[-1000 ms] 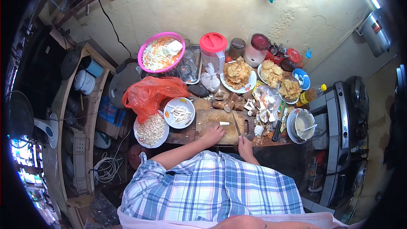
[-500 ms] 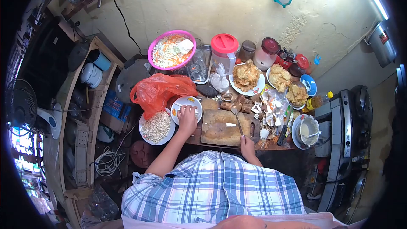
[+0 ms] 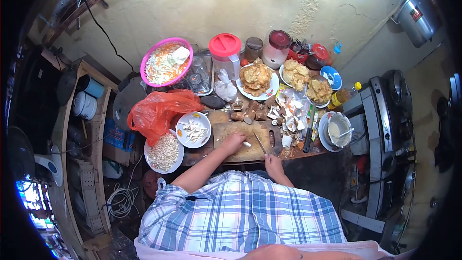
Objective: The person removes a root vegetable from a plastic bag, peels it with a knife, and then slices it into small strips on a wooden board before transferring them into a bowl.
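Note:
In the head view, my left hand (image 3: 234, 143) rests low over the wooden cutting board (image 3: 226, 133), its fingers curled at a short white piece of peeled root (image 3: 247, 144). My right hand (image 3: 274, 163) is closed round the handle of a knife (image 3: 260, 141), whose blade slants up over the board to the right of the piece. Just left of the board stands a white plate (image 3: 180, 134) of thin white strips. Brown, unpeeled root chunks (image 3: 249, 117) lie behind the board.
A bowl of small diced pieces (image 3: 163, 152) and a red plastic bag (image 3: 161, 110) lie left. Peelings (image 3: 291, 115), a black-handled peeler or knife (image 3: 307, 139) and a batter bowl (image 3: 340, 127) are right. Fritter plates (image 3: 273, 88) and a pink basin (image 3: 143, 70) stand behind.
My left hand has moved from the plate of strips to the white piece on the board. The knife stays in my right hand, and the camera view has shifted.

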The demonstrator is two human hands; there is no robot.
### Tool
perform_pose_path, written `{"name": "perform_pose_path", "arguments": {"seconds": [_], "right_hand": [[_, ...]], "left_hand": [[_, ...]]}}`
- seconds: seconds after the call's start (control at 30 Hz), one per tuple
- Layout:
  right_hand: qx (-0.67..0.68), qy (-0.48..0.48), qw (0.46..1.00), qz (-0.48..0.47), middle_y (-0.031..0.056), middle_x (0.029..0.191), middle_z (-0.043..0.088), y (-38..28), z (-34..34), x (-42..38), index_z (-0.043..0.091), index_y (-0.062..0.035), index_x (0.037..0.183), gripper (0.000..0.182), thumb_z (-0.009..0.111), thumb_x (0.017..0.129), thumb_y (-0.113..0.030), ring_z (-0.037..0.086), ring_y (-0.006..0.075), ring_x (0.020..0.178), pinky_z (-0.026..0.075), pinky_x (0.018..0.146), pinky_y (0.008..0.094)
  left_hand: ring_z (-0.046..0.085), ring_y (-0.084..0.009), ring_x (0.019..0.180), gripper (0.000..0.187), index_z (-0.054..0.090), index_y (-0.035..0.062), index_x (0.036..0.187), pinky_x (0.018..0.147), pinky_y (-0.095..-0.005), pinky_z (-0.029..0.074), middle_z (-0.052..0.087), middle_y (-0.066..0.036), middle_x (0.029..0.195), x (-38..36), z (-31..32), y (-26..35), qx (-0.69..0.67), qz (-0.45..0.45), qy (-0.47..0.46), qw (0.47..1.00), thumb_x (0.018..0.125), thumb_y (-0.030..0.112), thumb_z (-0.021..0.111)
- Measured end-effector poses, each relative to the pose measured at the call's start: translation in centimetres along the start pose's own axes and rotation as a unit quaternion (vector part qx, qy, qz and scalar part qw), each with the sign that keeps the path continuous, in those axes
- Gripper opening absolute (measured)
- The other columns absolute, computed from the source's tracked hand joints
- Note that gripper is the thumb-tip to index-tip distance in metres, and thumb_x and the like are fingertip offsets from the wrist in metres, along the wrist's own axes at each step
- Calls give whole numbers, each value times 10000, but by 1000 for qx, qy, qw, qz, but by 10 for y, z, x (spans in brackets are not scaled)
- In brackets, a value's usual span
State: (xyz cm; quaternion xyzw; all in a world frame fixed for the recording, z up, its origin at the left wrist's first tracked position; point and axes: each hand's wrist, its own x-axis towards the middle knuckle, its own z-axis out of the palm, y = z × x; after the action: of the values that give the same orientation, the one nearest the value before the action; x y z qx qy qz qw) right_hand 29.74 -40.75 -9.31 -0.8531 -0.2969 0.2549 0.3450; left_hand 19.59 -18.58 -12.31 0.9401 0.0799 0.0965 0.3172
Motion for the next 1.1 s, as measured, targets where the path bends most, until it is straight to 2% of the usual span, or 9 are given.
{"name": "perform_pose_path", "arguments": {"seconds": [0.1,0.17,0.3,0.37,0.5,0.6,0.77,1.0,1.1], "right_hand": [[-28,-35,999,-13,286,758,602,3,5,-2,612,37,861,395,477,928,-329,587,464,771,456,677,496],[-63,-69,996,-4,277,747,608,-3,9,-1,620,29,871,402,484,921,-346,596,457,765,470,680,500],[-99,-83,991,-28,276,739,598,-26,5,7,599,29,809,405,485,922,-343,591,452,750,448,658,514],[-157,-91,982,-48,264,725,607,-31,4,14,611,2,798,394,494,912,-356,598,445,723,460,655,527],[-192,-97,974,-70,250,706,613,-34,2,26,618,-13,788,394,495,905,-369,607,438,704,472,651,529],[-209,-103,970,-75,252,711,616,-33,-1,30,625,-10,793,411,490,901,-383,614,431,710,483,664,518],[-227,-137,961,-79,256,729,622,-32,-5,40,640,-11,807,414,485,903,-383,619,429,724,488,674,512],[-225,-154,959,-75,262,718,614,-18,-11,32,632,0,792,411,489,907,-368,614,436,715,486,672,515],[-213,-149,962,-87,257,706,612,-8,-15,20,624,0,775,393,505,904,-352,611,438,700,484,654,516]], "left_hand": [[584,-339,871,216,581,3,921,778,-403,484,592,-152,884,-8,-3,-1,-57,8,36,998,712,22,628],[594,-332,845,221,567,-10,925,749,-393,490,586,-169,877,-13,-9,4,-127,-88,96,983,709,-30,606],[601,-320,816,219,557,-18,934,722,-376,494,579,-179,864,-19,-14,1,-102,-116,142,978,719,-50,582],[603,-312,791,213,554,-18,951,707,-371,496,581,-175,869,-19,-17,1,-115,-157,165,967,740,-45,567],[607,-304,762,181,559,-20,947,680,-366,494,585,-175,863,-13,-21,0,-107,-158,197,962,767,-35,550],[604,-346,793,192,561,-17,954,718,-403,491,592,-194,856,-4,-22,3,-118,-164,206,958,767,-43,526],[593,-341,782,154,561,-17,954,702,-399,483,583,-188,867,28,-10,9,-137,-128,235,954,802,-18,531],[574,-287,711,153,557,-5,960,651,-350,479,553,-153,812,56,26,10,-194,-98,223,950,816,35,588],[581,-269,685,149,567,14,930,630,-350,481,558,-135,797,49,36,18,-204,-104,187,955,810,75,630]]}}
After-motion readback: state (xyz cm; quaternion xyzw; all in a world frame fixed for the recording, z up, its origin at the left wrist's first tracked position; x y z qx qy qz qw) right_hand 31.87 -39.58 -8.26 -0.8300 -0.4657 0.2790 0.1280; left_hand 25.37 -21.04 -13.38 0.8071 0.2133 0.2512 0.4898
